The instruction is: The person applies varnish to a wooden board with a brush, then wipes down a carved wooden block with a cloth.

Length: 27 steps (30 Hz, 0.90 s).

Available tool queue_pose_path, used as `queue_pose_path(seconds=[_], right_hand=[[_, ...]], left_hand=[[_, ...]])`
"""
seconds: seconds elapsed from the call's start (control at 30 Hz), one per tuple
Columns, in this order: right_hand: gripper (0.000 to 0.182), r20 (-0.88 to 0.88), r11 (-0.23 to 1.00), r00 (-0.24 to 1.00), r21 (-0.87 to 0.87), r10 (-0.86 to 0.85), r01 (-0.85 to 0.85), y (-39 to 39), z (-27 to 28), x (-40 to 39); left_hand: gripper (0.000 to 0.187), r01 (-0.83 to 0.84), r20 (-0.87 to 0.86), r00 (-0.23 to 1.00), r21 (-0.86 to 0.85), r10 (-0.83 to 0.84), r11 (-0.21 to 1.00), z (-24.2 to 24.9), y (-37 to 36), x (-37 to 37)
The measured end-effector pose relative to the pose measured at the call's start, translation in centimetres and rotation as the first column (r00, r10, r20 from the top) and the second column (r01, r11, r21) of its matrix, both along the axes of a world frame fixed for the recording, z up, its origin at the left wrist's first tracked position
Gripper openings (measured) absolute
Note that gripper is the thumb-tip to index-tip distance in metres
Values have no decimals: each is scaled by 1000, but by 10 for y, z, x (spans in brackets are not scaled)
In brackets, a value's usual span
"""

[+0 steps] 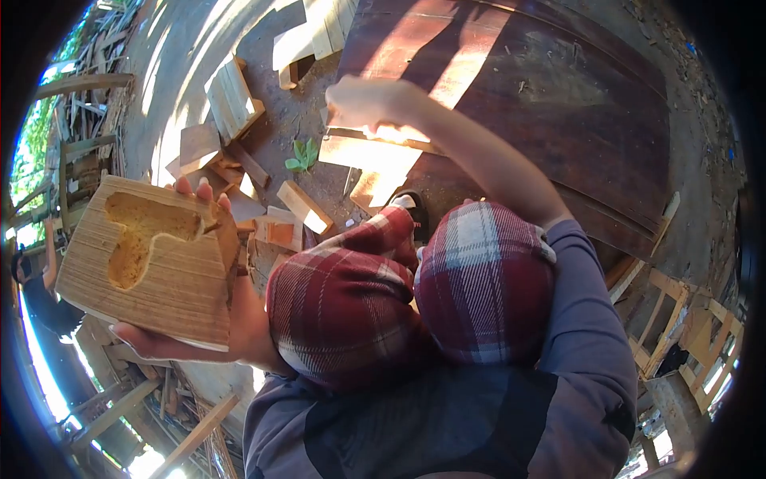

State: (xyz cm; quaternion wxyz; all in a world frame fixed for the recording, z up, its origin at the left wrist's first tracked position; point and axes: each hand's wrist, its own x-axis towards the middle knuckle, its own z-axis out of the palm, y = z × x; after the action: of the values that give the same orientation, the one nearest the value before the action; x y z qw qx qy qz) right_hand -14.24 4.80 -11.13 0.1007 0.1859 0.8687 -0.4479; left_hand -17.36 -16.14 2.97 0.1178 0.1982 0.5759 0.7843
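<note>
Honey-brown and grained, the wooden block (187,279) sat in my left hand (251,323), fingers curled over its far edge and thumb along the near one, so that grip was closed around it. It was out to the left of my plaid-covered knees (343,319), its face turned up to show a bent hollow (132,251) with rounded ends. My right hand (367,104) reached across in front, bent and blurred, over the near left part of the dark reddish board (574,120); I could not tell whether it grasped anything. Between the block and the board lay scattered wood offcuts (231,100) and a green leaf (303,156). At the far left, another person (52,299) in dark clothing was partly visible
</note>
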Motion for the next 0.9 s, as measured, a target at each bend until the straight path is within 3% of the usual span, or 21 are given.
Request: queue_pose_path(seconds=[0.03,0.13,0.17,0.2,0.27,0.3,0.4,0.43,0.5,0.57,0.6,0.67,0.73,0.77,0.83,0.9], right_hand=[[30,15,999,999,-18,37,-37,10,-14,-12],[35,-300,985,954,-169,-11,-41,15,-42,-18],[37,-391,977,920,-205,-26,-60,7,-51,-20],[31,-399,989,917,-141,-9,-52,-4,-54,-22],[28,-415,978,888,144,197,-149,-15,-100,-37],[23,-463,973,865,200,196,-113,-18,-97,-31],[31,-139,995,990,83,-35,47,-5,-60,-9],[31,147,994,985,35,93,-99,11,-26,4],[37,145,992,982,-62,120,-112,37,-26,15],[42,-29,993,1000,-120,3,-7,44,-30,34],[43,-197,984,973,-150,-121,92,33,-27,46],[40,-302,978,932,-117,-203,175,23,-63,48],[40,-325,986,937,-140,-131,89,15,-73,76],[40,-283,937,917,-284,-283,202,9,-72,103],[37,-176,826,895,-488,-409,282,18,-84,157],[37,-79,808,882,-445,-464,386,29,-74,210]], left_hand=[[101,-8,-22,1000,-11,8,1000,1,0,-1],[100,92,38,995,36,-93,995,-3,-9,-5],[100,47,5,999,11,-47,999,-1,-4,-1],[100,2,-28,1000,-17,-2,1000,4,5,7],[99,-36,-71,997,-41,33,999,6,9,12],[99,-28,-81,996,-36,25,999,4,7,10],[99,10,-90,996,-47,-14,999,3,2,4],[99,28,-89,995,-58,-34,998,3,0,2],[99,59,-95,993,-53,-64,997,4,2,1],[99,79,-96,992,-39,-82,996,3,1,0],[99,85,-102,991,-39,-89,996,1,1,1],[99,114,-103,988,-37,-118,993,0,3,1],[99,146,-95,984,-28,-148,989,-1,4,-1],[99,160,-94,983,-15,-161,987,-2,7,-1],[100,172,-94,981,-13,-172,985,-3,4,-2],[100,187,-95,978,-15,-188,982,-5,4,-3]])
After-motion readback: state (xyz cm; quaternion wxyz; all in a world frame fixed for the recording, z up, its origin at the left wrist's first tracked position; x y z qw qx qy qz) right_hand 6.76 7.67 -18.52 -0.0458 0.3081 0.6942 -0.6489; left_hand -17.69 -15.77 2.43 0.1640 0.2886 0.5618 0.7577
